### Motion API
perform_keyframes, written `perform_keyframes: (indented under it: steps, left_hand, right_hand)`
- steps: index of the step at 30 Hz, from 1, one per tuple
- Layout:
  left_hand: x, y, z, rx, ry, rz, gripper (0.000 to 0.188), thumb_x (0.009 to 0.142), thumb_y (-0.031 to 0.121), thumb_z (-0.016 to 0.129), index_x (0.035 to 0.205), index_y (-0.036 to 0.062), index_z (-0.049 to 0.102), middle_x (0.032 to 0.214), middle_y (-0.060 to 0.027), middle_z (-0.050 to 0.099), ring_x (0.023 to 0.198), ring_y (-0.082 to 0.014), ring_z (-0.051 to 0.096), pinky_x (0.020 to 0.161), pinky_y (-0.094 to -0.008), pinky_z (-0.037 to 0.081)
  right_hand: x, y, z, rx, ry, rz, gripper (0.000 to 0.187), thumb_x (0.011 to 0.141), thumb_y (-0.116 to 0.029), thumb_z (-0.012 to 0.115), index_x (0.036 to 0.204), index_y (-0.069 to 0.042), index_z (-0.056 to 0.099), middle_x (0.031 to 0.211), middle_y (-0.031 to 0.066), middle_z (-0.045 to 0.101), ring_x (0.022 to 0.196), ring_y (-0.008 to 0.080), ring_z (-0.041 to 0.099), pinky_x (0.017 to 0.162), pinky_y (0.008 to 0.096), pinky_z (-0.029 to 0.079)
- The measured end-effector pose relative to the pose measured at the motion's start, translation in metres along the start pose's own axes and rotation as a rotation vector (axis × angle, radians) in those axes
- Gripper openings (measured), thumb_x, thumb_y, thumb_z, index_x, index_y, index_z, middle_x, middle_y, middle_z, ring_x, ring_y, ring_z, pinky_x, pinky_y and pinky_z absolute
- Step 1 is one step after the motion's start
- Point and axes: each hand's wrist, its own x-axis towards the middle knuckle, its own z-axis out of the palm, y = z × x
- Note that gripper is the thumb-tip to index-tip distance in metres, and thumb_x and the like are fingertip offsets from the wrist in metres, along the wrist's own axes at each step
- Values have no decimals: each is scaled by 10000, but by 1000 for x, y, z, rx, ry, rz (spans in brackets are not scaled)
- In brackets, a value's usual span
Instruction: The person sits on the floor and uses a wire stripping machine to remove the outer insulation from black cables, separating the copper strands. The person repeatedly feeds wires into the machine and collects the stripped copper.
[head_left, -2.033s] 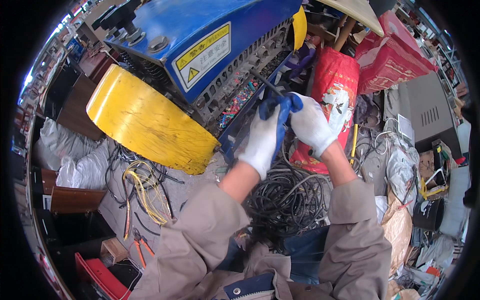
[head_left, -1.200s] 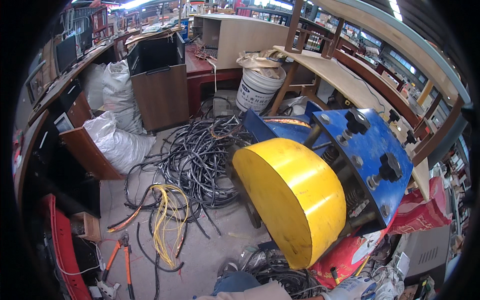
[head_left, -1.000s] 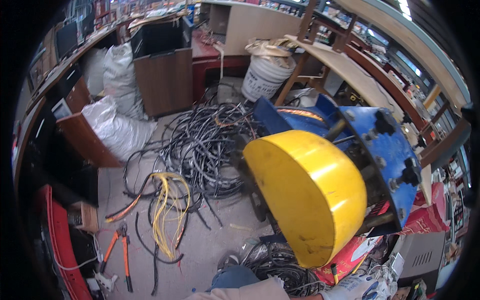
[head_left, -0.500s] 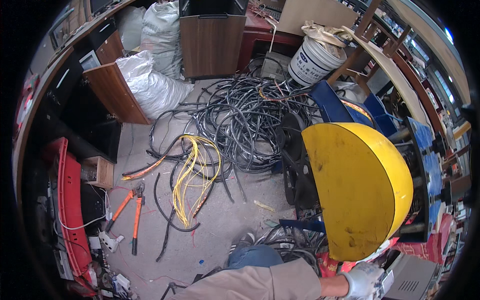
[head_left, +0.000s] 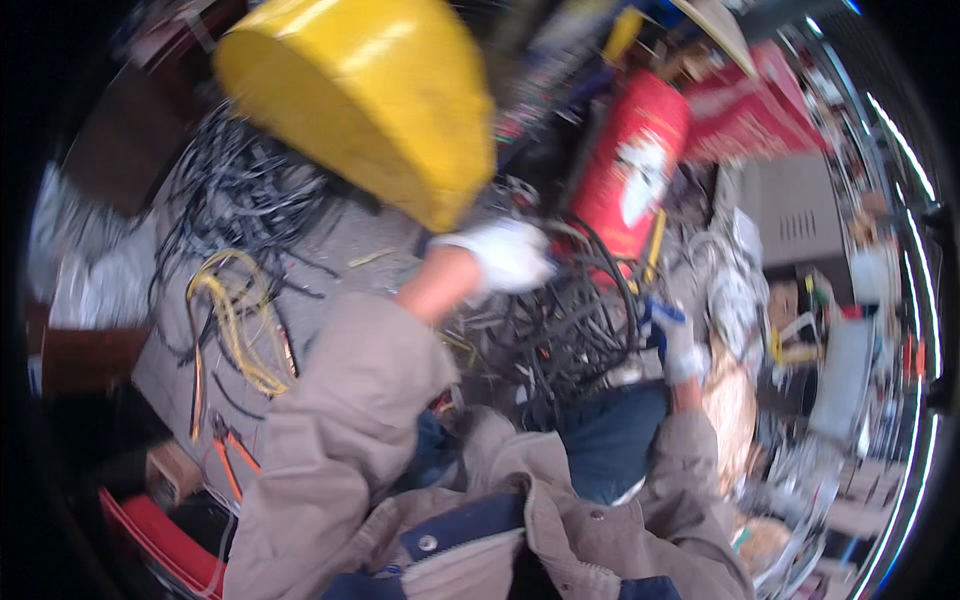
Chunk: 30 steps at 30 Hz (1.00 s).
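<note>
My left hand (head_left: 500, 257), in a white work glove, reaches over a heap of black cables (head_left: 570, 320), below the yellow rounded machine cover (head_left: 400, 110). Motion smears its fingers, so I cannot see whether they hold anything. To the right of the heap, my right hand (head_left: 684, 350) is also gloved in white and looks closed. A blurred blue thing (head_left: 665, 312) shows at its fingers; its kind is unclear. Just beyond the cables, a red cylinder (head_left: 635, 160) with a pale patch leans at a slant.
Far left lies a large tangle of dark cable (head_left: 235, 185). Nearer are a bundle of yellow wire (head_left: 225, 310) and orange-handled cutters (head_left: 235, 455). A beige vented metal case (head_left: 785, 210) stands at the right, beside a whitish bundle (head_left: 735, 295).
My view has swung to the right, so the yellow cover and cable tangle now sit further left. Both hands show now; earlier only one gloved hand was seen, at lower right.
</note>
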Motion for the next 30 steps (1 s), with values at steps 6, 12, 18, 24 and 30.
perform_keyframes:
  steps: [6, 12, 18, 24, 30]
  left_hand:
    - [13, -2, 7, 179, 295, -74, 356, 934, 336, 610, 1107, 34, 689, 1092, -250, 686, 1012, -438, 640, 872, -475, 509]
    - [46, 36, 43, -31, 254, 107, 486, 946, 463, 601, 1121, 15, 671, 1062, -236, 692, 1058, -417, 640, 935, -450, 497]
    - [102, 46, 87, -481, 421, 95, 950, 920, 423, 729, 1572, -9, 190, 1453, -192, 489, 1308, -237, 503, 1096, -343, 399]
    - [135, 33, 111, -903, 236, -88, 654, 834, 426, 791, 1321, 28, 613, 1250, -124, 674, 1142, -199, 613, 1003, -322, 460]
    - [129, -41, 113, -813, 154, -633, 504, 820, 379, 692, 1093, -44, 695, 998, -204, 724, 863, -359, 695, 780, -461, 531]
  right_hand:
    - [-5, -60, -26, -13, 164, -90, 200, 944, -220, 718, 982, -30, 767, 736, -13, 688, 541, 28, 503, 482, 219, 346]
    - [-34, -104, -41, 169, 330, -147, 253, 972, -178, 627, 1133, -2, 713, 778, 17, 687, 512, 25, 442, 461, 208, 335]
    - [-52, -159, -63, 177, 324, -388, 217, 996, -213, 636, 1034, -8, 697, 708, -14, 630, 480, 5, 406, 430, 201, 302]
    - [0, -93, -21, 329, 281, 338, 258, 974, -325, 654, 938, -74, 701, 710, 5, 614, 496, 113, 518, 466, 297, 418]
    - [-50, -164, -103, 503, 272, -422, 372, 1032, -376, 563, 1283, -110, 632, 822, -21, 602, 596, 67, 508, 471, 217, 382]
